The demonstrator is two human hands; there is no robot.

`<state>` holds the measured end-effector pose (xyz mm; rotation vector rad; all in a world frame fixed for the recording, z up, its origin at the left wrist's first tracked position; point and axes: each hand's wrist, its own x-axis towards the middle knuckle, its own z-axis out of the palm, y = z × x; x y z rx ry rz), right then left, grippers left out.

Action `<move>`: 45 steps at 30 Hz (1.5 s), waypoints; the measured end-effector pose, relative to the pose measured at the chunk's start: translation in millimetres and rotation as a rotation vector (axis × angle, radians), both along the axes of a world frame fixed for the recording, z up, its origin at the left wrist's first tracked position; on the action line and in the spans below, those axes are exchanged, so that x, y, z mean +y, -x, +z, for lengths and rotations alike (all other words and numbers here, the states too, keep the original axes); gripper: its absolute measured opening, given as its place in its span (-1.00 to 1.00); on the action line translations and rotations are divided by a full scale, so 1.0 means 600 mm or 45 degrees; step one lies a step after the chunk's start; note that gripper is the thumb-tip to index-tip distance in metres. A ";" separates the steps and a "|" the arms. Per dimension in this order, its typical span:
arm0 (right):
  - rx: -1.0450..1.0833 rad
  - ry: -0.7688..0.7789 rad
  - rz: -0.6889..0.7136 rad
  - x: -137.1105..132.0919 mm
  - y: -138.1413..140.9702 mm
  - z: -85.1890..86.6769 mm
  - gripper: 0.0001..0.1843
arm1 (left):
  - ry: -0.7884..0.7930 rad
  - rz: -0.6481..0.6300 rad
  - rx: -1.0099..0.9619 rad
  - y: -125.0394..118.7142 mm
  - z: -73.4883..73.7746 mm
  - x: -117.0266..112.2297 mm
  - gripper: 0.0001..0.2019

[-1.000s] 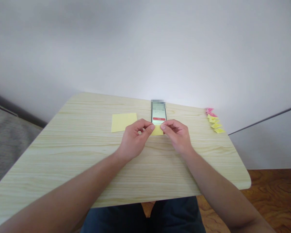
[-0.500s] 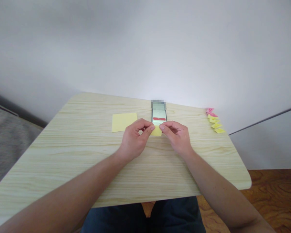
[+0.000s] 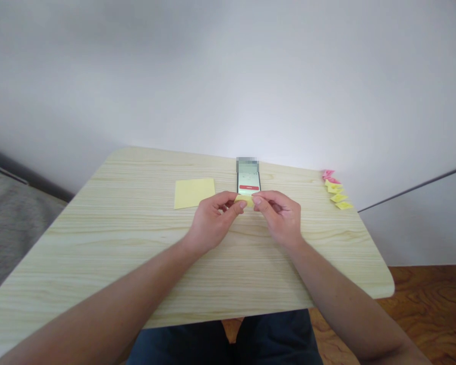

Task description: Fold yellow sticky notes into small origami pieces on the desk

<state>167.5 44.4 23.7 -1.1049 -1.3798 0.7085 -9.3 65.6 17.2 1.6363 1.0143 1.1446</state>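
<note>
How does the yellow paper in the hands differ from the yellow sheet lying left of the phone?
The yellow paper is folded small; the yellow sheet is unfolded and far larger. The paper is pinched between left hand and right hand; the sheet lies flat, untouched, on the table. Both are pale yellow.

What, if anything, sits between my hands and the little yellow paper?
Nothing visible does. The left hand and right hand both pinch the small yellow paper directly, one at each end. The phone lies just beyond it and the yellow square sheet off to the left, both clear of the grip.
</note>
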 end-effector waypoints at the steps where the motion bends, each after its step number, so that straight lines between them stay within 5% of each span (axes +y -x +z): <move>1: 0.043 0.029 0.025 0.000 0.000 -0.001 -0.82 | -0.001 0.003 -0.020 0.000 0.000 -0.001 -0.78; 12: 0.279 0.170 0.189 0.010 -0.005 0.002 -0.79 | -0.037 0.098 -0.043 0.001 -0.002 -0.002 -0.78; 30: 0.340 0.125 0.185 0.015 -0.005 -0.002 -0.85 | -0.145 0.103 -0.008 0.000 0.004 -0.003 -0.80; 45: 0.014 0.036 0.023 0.009 -0.003 -0.009 -0.83 | -0.171 0.062 0.061 0.002 -0.004 -0.006 -0.79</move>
